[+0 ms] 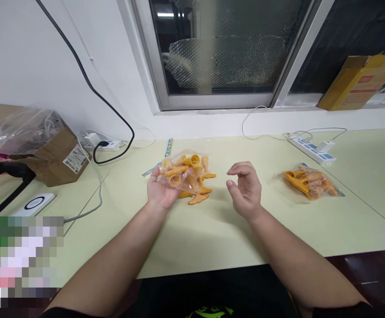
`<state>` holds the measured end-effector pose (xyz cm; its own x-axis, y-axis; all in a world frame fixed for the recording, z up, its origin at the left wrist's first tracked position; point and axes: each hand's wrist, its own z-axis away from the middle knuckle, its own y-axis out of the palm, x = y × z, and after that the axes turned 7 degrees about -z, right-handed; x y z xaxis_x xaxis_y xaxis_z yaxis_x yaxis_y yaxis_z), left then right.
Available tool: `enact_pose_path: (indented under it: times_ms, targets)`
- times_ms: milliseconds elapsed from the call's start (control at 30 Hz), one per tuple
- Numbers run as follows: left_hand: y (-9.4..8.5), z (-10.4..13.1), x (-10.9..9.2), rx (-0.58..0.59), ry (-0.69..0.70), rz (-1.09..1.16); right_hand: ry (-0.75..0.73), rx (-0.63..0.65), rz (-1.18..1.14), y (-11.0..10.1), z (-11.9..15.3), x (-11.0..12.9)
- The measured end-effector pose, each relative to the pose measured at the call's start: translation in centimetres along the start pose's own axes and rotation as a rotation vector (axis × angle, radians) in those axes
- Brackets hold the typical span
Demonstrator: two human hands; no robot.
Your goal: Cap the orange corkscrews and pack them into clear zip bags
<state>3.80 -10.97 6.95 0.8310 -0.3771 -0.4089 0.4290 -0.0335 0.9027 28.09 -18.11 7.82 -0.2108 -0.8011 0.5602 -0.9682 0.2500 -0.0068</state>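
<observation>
My left hand is palm up with its fingers under or behind the left side of a clear plastic bag; the thumb lies against the plastic. Orange-yellow plastic pieces show in and beside this bag, and a few orange pieces lie on the table at its lower right edge. To the right of the pile, my right hand is held above the table with its fingers curved and thumb apart, nothing between them. Farther right lies a second clear bag of orange pieces.
A colourful printed strip lies behind the pile. At the left stand an open cardboard box and a white charging pad. Power strips with cables run along the wall. A yellow carton leans on the window sill.
</observation>
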Motion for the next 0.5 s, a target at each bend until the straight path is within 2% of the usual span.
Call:
enact_pose_path:
  times_ms: [33,200,333,400,500]
  targets:
    - [0.0,0.0,-0.1,-0.001,-0.002,0.002,0.047,0.039,0.070,-0.2,0.0,-0.7]
    - [0.6,0.5,0.3,0.021,-0.088,-0.016,0.314,0.432,0.336,-0.7,0.9,-5.3]
    - [0.9,0.6,0.6,0.054,-0.064,-0.020,0.371,0.718,0.379,-0.6,1.6,-7.9]
    - [0.8,0.6,0.7,0.076,-0.076,-0.042,0.367,0.787,0.393,-0.4,1.4,-8.2]
    - [0.8,0.5,0.7,0.084,-0.113,-0.076,0.423,0.763,0.524,-0.2,0.7,-7.5]
